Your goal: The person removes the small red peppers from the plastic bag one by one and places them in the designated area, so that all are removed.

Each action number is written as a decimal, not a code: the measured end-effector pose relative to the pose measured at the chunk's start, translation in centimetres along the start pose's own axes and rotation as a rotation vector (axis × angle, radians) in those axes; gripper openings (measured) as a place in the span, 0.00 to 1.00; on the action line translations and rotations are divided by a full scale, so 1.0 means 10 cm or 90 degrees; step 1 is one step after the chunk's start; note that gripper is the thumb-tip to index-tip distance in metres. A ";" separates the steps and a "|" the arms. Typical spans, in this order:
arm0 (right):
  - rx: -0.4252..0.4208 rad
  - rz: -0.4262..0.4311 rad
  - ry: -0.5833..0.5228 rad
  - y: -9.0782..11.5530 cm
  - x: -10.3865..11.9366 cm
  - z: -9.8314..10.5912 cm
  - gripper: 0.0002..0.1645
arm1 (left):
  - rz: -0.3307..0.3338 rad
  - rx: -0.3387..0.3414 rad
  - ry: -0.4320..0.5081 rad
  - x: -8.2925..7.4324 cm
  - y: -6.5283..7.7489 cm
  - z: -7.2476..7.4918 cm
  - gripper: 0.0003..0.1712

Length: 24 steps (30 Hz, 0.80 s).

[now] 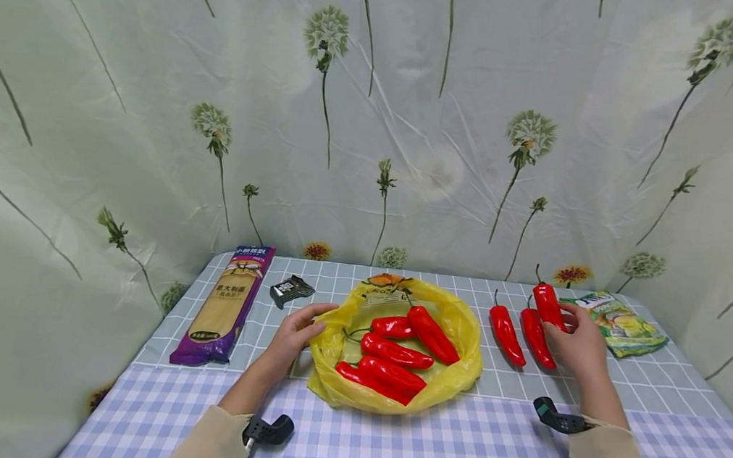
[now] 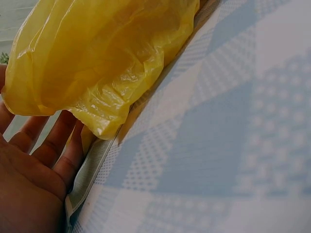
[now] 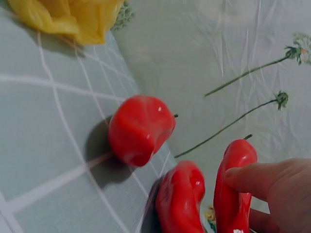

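A yellow plastic bag (image 1: 458,382) lies with its mouth spread wide, several red peppers (image 1: 433,334) inside it. At the bag's left side is my left hand (image 1: 294,339), its fingers fairly straight and touching the plastic; the left wrist view shows those fingers (image 2: 53,143) under the yellow film. My right hand (image 1: 579,344) pinches a red pepper (image 1: 549,305) between thumb and fingers, stem pointing up and away. Just left of it, two more red peppers, one nearer the bag (image 1: 507,334) and one closer to the hand (image 1: 536,338), lie side by side on the cloth.
A purple pasta packet (image 1: 229,304) lies at the left, with a small black wrapped packet (image 1: 291,291) beside it. Behind the right hand is a green and yellow packet (image 1: 623,324). A floral curtain (image 1: 438,155) hangs along the table's back edge.
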State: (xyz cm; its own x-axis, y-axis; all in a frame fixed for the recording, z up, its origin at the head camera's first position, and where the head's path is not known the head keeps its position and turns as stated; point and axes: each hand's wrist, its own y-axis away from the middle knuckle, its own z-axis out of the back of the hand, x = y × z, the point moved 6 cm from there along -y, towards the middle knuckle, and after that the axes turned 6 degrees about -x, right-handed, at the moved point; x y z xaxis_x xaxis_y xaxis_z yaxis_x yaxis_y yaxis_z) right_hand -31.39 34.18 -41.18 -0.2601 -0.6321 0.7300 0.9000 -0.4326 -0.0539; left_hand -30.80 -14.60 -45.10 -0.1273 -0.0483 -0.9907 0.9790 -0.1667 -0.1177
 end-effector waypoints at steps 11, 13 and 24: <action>-0.001 -0.049 0.019 -0.04 -0.21 0.03 0.42 | 0.003 0.001 0.006 -0.02 0.01 -0.01 0.25; -0.002 -0.052 0.032 -0.04 -0.23 0.03 0.42 | 0.003 0.003 0.006 -0.02 0.01 -0.01 0.26; -0.005 -0.032 0.102 -0.07 -0.26 0.00 0.39 | 0.006 0.003 -0.004 -0.01 0.01 0.00 0.26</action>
State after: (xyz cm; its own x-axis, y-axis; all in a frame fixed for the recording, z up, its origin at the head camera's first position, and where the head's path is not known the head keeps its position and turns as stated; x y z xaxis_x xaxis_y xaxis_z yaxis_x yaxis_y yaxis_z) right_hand -31.34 36.19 -43.05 -0.3581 -0.7039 0.6134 0.8819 -0.4707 -0.0254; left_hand -30.72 -14.63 -44.98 -0.1193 -0.0558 -0.9913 0.9793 -0.1710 -0.1082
